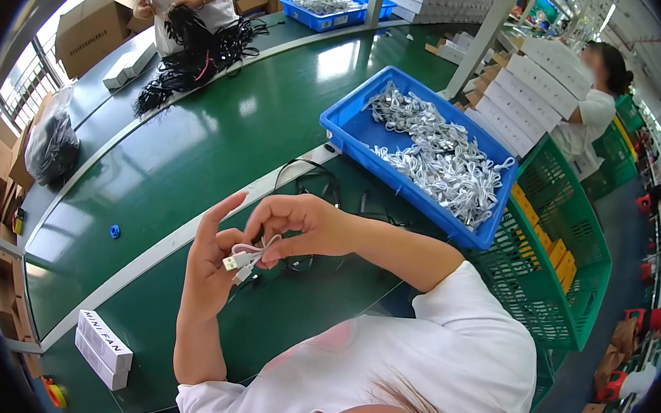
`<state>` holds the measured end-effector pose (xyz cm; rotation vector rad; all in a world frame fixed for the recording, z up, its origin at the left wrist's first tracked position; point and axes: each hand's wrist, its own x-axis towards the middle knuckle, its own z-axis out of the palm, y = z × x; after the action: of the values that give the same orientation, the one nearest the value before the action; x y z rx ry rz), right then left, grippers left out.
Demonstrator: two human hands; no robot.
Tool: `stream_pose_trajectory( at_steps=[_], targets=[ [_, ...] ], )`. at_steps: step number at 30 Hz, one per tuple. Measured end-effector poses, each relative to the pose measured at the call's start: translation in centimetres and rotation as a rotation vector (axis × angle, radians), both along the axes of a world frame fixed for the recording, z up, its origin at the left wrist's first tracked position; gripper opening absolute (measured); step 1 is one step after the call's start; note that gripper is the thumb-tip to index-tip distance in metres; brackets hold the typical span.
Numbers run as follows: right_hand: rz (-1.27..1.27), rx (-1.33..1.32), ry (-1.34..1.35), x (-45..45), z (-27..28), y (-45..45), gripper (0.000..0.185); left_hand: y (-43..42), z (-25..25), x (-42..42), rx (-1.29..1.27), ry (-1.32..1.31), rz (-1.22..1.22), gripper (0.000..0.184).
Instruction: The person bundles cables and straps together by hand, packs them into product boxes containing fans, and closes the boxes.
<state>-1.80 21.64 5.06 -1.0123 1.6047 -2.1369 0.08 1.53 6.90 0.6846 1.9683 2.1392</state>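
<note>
A small coiled white USB cable (244, 262) is between my two hands, its metal plug and connector end pointing down and left. My left hand (212, 255) pinches the cable near its plugs, with the index finger stretched upward. From the right, my right hand (302, 224) bends its fingers round the cable's loop, thumb and fingertips pressed on it. Black cables (321, 182) lie on the green bench behind and below my hands, partly hidden by them.
A blue tray (406, 183) of bundled white cables stands right of my hands, a green crate (563, 302) beyond it. Mini fan boxes (104, 350) sit at lower left. A blue ring (115, 231) lies on the belt. Across it, a person handles black cords (191, 60).
</note>
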Motion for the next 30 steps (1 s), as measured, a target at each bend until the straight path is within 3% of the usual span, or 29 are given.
stream_pose_trajectory(
  at_steps=[1, 5, 6, 10, 11, 15, 16, 20, 21, 25, 26, 30],
  targets=[
    [0.006, 0.001, 0.004, -0.2, -0.3, 0.0, 0.032, -0.1, -0.2, -0.1, 0.001, 0.004, 0.006, 0.04],
    [-0.634, 0.062, 0.232, -0.9, -1.0, 0.7, 0.021, -0.5, -1.2, -0.4, -0.331, 0.059, -0.03, 0.019],
    [-0.623, 0.068, 0.231, -0.9, -0.9, 1.1, 0.021, -0.5, -1.3, -0.3, -0.325, 0.054, -0.021, 0.019],
    [0.026, 0.667, 0.299, -1.4, -0.4, 3.1, 0.017, 0.0, -1.3, -0.3, -0.48, 0.382, 0.115, 0.003],
    [0.034, 0.666, 0.303, -1.5, -0.6, 2.9, 0.017, 0.3, -1.5, -0.3, -0.478, 0.422, 0.072, 0.003],
    [-0.087, -0.194, -0.346, -1.5, -2.6, 1.8, 0.016, 2.5, -4.7, 1.0, -0.49, 0.496, 0.065, 0.007],
    [-0.084, -0.19, -0.348, -1.6, -2.9, 2.1, 0.016, 2.5, -4.6, 1.0, -0.487, 0.493, 0.07, 0.007],
    [0.224, 0.456, 0.103, -2.7, -3.6, 3.6, 0.014, 2.0, -3.1, 0.3, -0.59, 0.715, 0.23, 0.007],
    [0.223, 0.451, 0.104, -2.8, -3.8, 3.4, 0.014, 2.0, -3.2, 0.2, -0.595, 0.716, 0.228, 0.007],
    [-0.523, 0.188, -0.052, -2.7, -4.7, 2.3, 0.013, 2.6, -4.4, 0.2, -0.725, 0.683, 0.077, 0.007],
    [-0.524, 0.191, -0.052, -2.8, -4.7, 2.5, 0.013, 2.7, -4.5, 0.0, -0.722, 0.682, 0.077, 0.007],
    [0.244, 0.237, -0.164, -2.7, -4.8, 3.5, 0.012, 1.6, -4.8, -1.2, -0.289, 0.328, 0.284, 0.01]
  ],
)
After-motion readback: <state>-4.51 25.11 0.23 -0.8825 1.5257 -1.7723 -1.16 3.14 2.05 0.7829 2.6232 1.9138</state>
